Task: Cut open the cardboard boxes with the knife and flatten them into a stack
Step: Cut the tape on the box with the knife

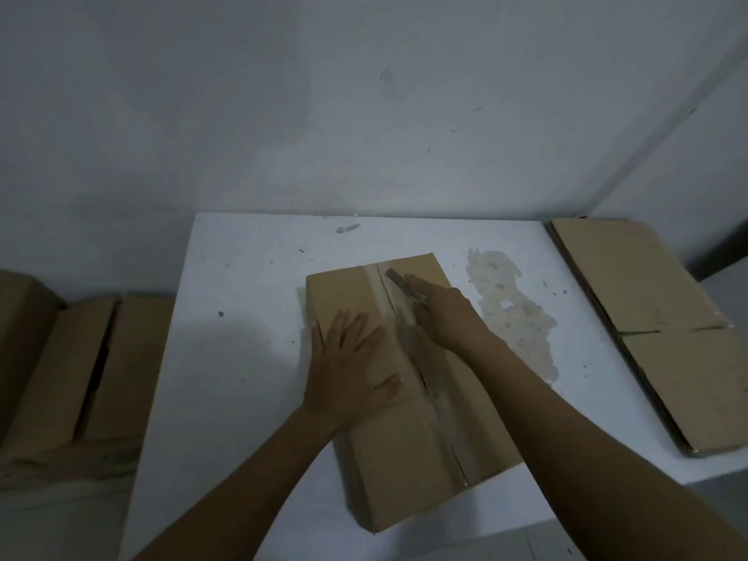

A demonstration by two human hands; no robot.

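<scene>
Seam (441, 423) of box (384, 471) runs from frame centre to lower right. Right hand (445, 317) grips knife (394, 277) at its far end, so the cut probably pulls down-frame. Left hand (348, 374) presses flat just left of it.

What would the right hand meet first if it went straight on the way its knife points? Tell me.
The last stretch of tape on the box, just ahead of the knife in the right hand; past the far edge, seemingly only table.
</scene>
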